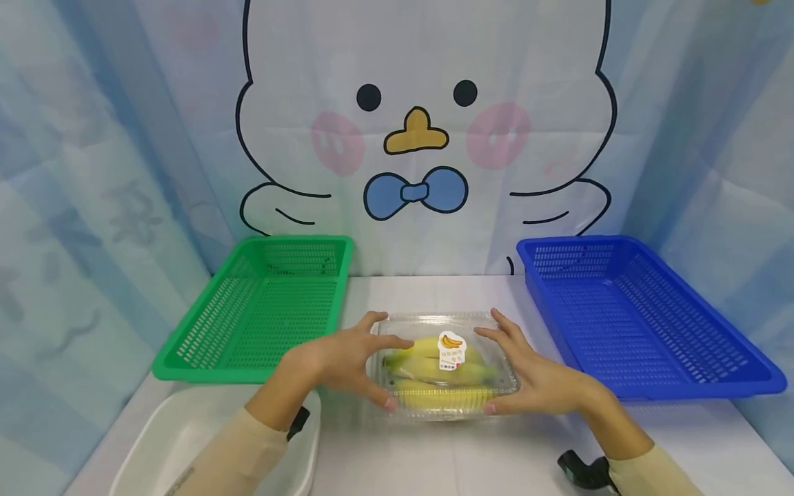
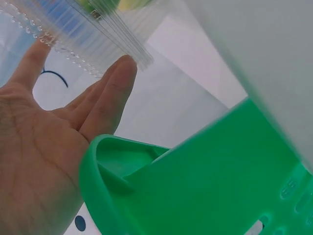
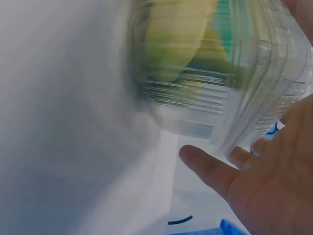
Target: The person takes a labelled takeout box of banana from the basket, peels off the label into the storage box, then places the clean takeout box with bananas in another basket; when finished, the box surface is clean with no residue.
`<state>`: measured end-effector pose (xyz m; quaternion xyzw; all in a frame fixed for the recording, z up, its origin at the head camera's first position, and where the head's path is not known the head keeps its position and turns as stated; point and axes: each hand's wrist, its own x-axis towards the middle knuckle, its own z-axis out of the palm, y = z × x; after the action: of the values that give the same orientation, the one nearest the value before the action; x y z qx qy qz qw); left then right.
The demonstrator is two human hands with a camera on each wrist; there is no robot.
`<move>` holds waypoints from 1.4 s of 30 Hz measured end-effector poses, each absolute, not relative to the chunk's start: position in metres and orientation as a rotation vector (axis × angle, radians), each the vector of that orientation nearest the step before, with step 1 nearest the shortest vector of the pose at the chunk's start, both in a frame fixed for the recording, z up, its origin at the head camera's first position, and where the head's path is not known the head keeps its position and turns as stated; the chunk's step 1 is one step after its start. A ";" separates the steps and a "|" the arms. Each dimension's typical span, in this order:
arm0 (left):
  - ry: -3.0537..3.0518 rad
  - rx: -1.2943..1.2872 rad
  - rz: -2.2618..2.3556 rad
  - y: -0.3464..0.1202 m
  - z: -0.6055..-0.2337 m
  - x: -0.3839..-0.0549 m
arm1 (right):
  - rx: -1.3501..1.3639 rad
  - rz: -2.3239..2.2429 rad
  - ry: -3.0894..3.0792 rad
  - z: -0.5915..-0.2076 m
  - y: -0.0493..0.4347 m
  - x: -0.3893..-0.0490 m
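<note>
A clear plastic clamshell box [image 1: 428,406] of bananas [image 1: 422,372] sits on the white table, with a banana-picture label [image 1: 451,350] on its lid. My left hand [image 1: 350,362] spreads its fingers at the box's left side, thumb by the front corner and index finger over the lid. On the opposite side is my right hand [image 1: 536,379], its fingers likewise spread and its thumb near the front right corner. Fingertips of the left hand [image 2: 63,132] overlap the box's ridged edge in the left wrist view. In the right wrist view, the right hand [image 3: 264,181] has extended fingers beside the box wall.
A green basket [image 1: 248,375] stands at the left and a blue basket [image 1: 558,331] at the right. The white basin [image 1: 310,441] lies at front left, under the left forearm. Behind the table hangs a curtain [image 1: 428,248] with a cartoon figure.
</note>
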<state>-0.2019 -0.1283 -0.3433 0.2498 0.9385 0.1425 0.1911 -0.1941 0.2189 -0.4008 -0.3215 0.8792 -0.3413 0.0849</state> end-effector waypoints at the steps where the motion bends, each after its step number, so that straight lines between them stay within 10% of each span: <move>1: 2.637 0.704 0.397 -0.128 -0.343 -0.202 | -0.954 -1.012 2.615 -0.399 0.219 -0.194; 42: 2.632 0.790 0.405 -0.130 -0.346 -0.204 | -1.295 -1.228 2.696 -0.389 0.193 -0.219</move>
<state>-0.2041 -0.1298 -0.3456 0.2798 0.9319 0.1434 0.1807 -0.2194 0.1930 -0.3891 -0.4000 0.8331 -0.3793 -0.0457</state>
